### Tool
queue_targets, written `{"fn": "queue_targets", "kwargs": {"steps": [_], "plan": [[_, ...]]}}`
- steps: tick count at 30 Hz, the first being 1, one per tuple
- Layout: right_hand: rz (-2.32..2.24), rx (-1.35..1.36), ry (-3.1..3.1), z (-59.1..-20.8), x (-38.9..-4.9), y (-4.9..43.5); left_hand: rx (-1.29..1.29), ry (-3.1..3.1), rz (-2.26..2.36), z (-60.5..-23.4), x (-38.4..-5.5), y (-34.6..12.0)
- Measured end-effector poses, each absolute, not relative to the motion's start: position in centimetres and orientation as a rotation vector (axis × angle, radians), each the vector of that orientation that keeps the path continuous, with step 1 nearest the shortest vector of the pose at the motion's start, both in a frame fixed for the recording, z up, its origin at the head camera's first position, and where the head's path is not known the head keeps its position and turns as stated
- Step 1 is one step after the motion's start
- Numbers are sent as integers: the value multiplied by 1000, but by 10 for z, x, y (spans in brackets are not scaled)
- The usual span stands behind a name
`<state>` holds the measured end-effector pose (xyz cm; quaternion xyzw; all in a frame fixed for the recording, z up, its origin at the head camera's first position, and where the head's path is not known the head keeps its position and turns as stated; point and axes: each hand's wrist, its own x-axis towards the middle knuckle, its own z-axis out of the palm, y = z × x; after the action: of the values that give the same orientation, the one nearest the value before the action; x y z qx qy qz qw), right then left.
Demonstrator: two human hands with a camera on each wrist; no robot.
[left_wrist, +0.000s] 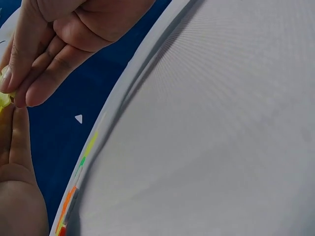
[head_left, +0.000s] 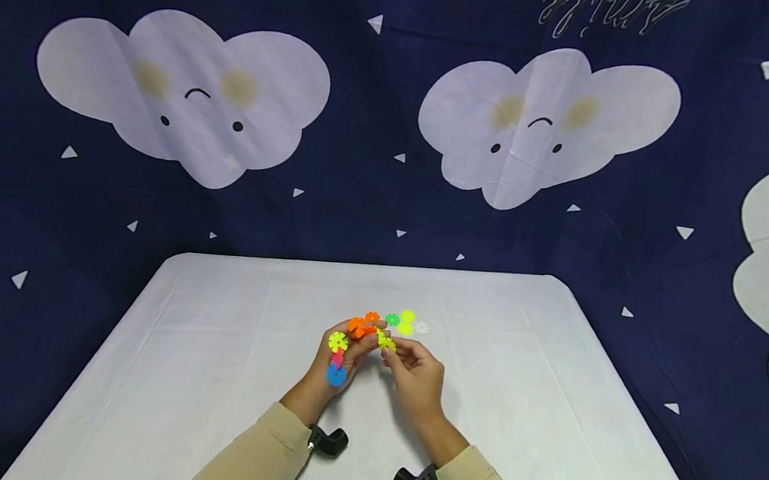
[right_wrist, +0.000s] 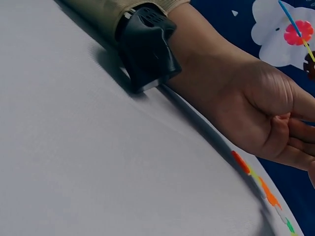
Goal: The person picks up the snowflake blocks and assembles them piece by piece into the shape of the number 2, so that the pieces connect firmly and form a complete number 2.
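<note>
Interlocking plastic flower discs form a curved chain between my two hands. My left hand (head_left: pixel 334 360) holds it near the middle, with an orange disc (head_left: pixel 356 327) at its fingers. From there a yellow disc (head_left: pixel 338 342), a pink disc (head_left: pixel 337 358) and a blue disc (head_left: pixel 336 375) hang over the back of that hand. At the chain's other end, my right hand (head_left: pixel 419 378) pinches a yellow-green disc (head_left: pixel 387 343) between thumb and fingers. In the left wrist view, yellow plastic (left_wrist: pixel 5 100) shows between fingertips at the left edge. Fingers partly hide the joints between discs.
Loose discs lie on the white table (head_left: pixel 514 401) just beyond my hands: an orange disc (head_left: pixel 372 317), a green disc (head_left: pixel 392 320), yellow discs (head_left: pixel 407 316) and a white disc (head_left: pixel 421 328). A dark blue cloth (head_left: pixel 367 118) printed with clouds hangs behind the table.
</note>
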<state>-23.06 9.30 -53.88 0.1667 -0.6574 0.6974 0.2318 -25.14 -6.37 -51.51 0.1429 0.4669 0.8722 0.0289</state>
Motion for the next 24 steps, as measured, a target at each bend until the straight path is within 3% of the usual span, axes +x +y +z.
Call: {"fn": "queue_targets", "kwargs": {"steps": [24], "plan": [[1830,464,-1714,-539,-229,86,472,1244,2784,-517,-248,-60]]}}
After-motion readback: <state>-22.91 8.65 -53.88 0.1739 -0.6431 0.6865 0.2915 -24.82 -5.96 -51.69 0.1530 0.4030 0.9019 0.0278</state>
